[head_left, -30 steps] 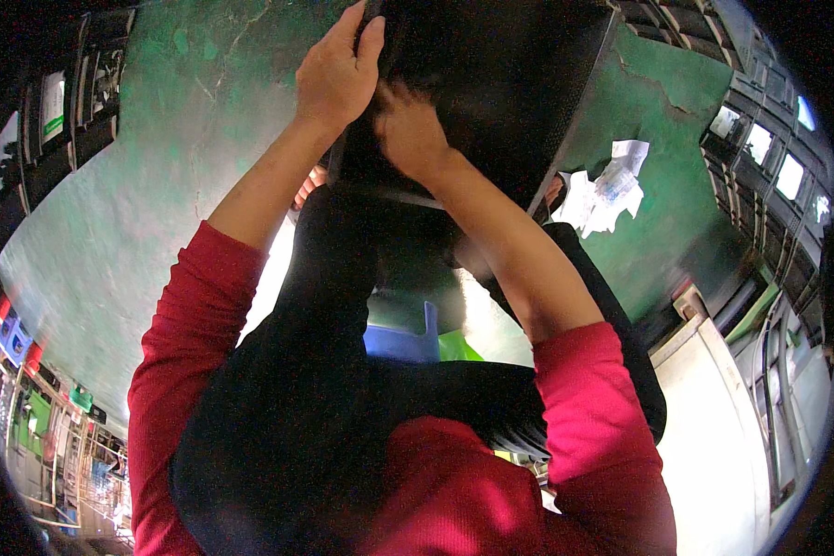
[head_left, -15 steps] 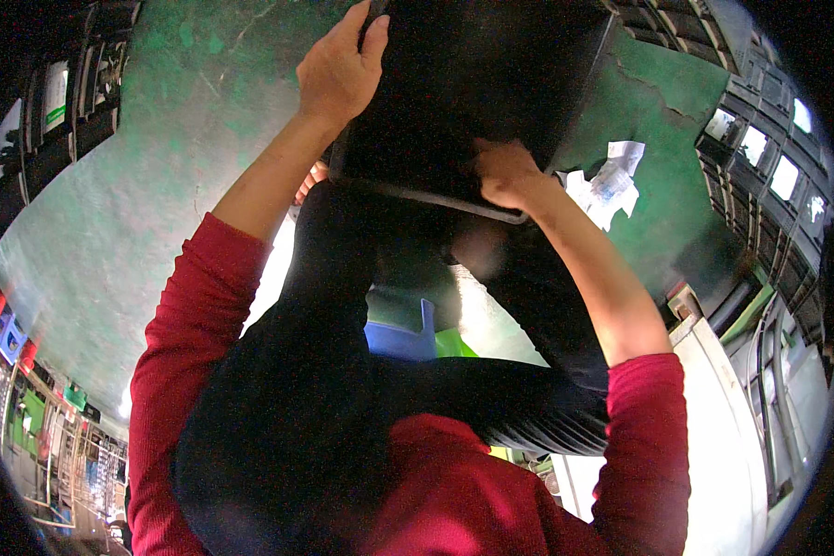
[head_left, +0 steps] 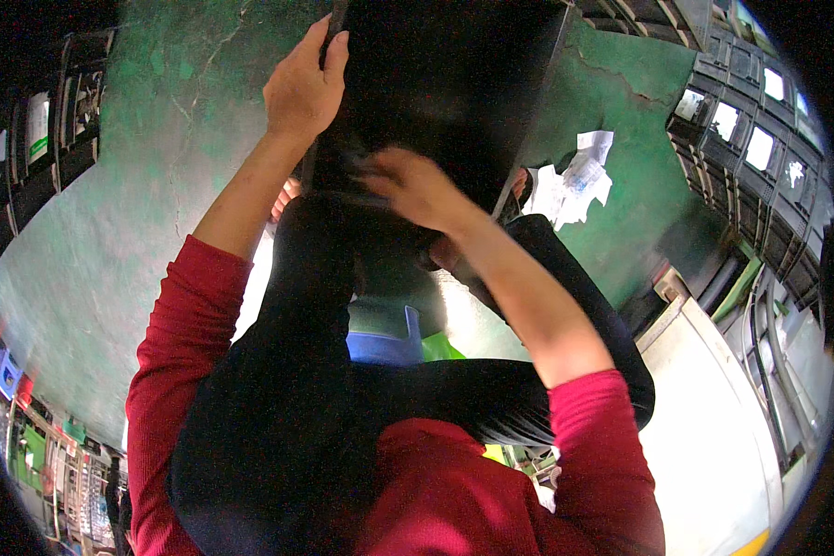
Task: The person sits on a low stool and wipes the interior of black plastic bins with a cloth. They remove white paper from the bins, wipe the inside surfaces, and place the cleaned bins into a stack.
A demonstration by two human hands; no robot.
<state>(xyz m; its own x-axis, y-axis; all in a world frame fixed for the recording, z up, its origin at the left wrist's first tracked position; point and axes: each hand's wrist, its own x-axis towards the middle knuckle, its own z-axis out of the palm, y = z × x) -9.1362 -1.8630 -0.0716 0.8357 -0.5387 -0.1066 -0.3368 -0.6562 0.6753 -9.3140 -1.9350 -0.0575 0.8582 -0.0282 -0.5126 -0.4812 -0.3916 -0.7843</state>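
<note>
A large black, flat-sided piece (head_left: 445,83), box- or tray-like with thin raised edges, leans across my legs at the top of the view. My left hand (head_left: 304,88) grips its left edge, thumb and fingers on either side of the rim. Over its near left corner is my right hand (head_left: 412,190), its fingers smeared by motion and pointing left. Whether those fingers hold anything small cannot be made out. The inside of the black piece is too dark to show detail.
Crumpled white paper (head_left: 574,181) lies on the green floor at the right. Stacked black crates (head_left: 751,130) stand beyond it, with more crates (head_left: 42,139) at far left. A blue plastic piece (head_left: 385,345) sits below my legs. A pale board (head_left: 709,389) is at the lower right.
My right hand has swept left across the near part of the black piece. My left hand keeps its grip; it and the piece sit slightly farther left in view.
</note>
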